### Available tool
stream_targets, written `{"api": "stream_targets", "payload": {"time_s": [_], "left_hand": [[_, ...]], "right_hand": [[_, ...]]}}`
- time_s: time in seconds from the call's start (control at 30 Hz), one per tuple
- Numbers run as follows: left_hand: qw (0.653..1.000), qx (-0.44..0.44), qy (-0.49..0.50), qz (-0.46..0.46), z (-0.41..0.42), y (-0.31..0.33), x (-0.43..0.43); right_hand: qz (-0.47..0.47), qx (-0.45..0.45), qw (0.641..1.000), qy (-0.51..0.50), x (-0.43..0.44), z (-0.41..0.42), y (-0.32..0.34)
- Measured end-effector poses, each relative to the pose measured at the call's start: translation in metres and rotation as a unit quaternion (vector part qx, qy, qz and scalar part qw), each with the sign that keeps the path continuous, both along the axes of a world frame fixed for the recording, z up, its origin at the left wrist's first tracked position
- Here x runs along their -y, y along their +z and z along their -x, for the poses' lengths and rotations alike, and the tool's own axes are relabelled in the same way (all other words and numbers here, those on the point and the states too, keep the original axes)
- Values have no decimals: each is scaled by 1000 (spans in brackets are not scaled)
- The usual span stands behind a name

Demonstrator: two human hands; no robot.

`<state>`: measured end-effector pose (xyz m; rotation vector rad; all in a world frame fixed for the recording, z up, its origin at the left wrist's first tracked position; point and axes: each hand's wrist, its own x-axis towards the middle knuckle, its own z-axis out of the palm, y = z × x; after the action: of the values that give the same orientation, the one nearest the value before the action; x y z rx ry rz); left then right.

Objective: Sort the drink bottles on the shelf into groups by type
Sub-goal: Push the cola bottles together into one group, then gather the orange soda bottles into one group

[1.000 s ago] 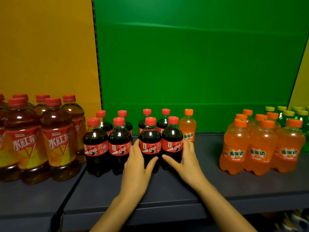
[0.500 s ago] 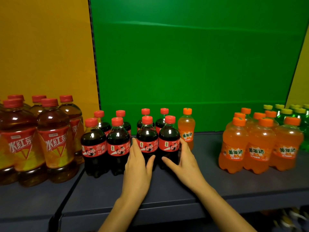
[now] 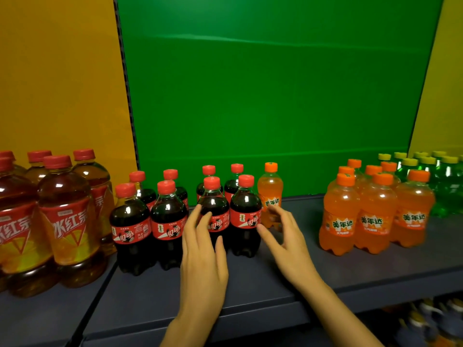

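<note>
Standing on the shelf at lower centre, the cola bottles are touched by the straight-fingered left hand, while the right hand is spread, empty, against the lone orange bottle.

Shelf with teas, colas, orange sodas, green sodas

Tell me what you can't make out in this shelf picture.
Head view:
Right hand: fingers motion-blurred; contact with lone orange bottle unclear.
Back-row cola bottles: labels hidden by front row.
Tea bottles: cut off by left edge; count unknown.
Green bottles: partly behind orange group, cut by right edge.
Lower shelf items: dark, blurred.
</note>
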<state>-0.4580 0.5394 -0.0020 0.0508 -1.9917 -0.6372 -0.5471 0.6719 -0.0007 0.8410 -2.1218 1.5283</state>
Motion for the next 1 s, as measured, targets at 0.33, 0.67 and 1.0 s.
{"api": "stream_targets", "payload": {"time_s": [0.33,0.67,1.0], "left_hand": [[938,135,-306,-87,19,14,-44],[951,176,-218,-129,77,23,-86],[977,154,-22,-145,137,17,-114]], "right_hand": [[91,-94,960,-248,-82,4,-10],[-13,-25,976,-215,-97,25,-13],[-126,-6,989,-75,-98,53,-2]]}}
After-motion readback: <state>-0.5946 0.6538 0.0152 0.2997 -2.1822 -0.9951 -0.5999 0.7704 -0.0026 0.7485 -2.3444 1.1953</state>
